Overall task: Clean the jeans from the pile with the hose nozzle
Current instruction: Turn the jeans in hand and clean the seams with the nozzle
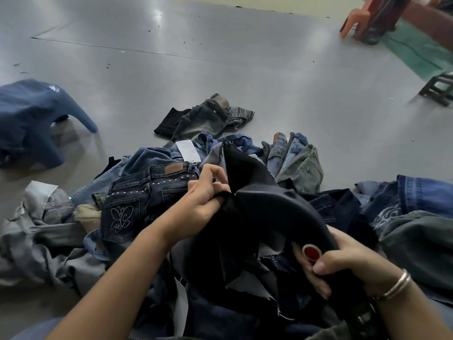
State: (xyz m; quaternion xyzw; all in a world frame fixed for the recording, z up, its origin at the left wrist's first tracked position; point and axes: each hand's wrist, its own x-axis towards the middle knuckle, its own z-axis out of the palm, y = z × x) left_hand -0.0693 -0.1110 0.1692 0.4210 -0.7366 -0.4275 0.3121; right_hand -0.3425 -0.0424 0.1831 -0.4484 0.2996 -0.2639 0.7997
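Observation:
A pile of jeans (132,190) in blue, grey and black spreads over the grey floor in front of me. My left hand (203,198) grips a fold of a black pair of jeans (245,165) lifted above the pile. My right hand (348,261) is curled round the handle of a dark curved hose nozzle (282,207), thumb beside its red button (311,252). The nozzle's tip meets the black fabric next to my left fingers. A bangle sits on my right wrist. The hose itself is hidden.
A dark pair of jeans (206,116) lies apart on the floor beyond the pile. A blue plastic stool (29,114) stands at the left. At the far right are an orange chair (355,20), a dark low stool (438,89) and a green mat (416,50).

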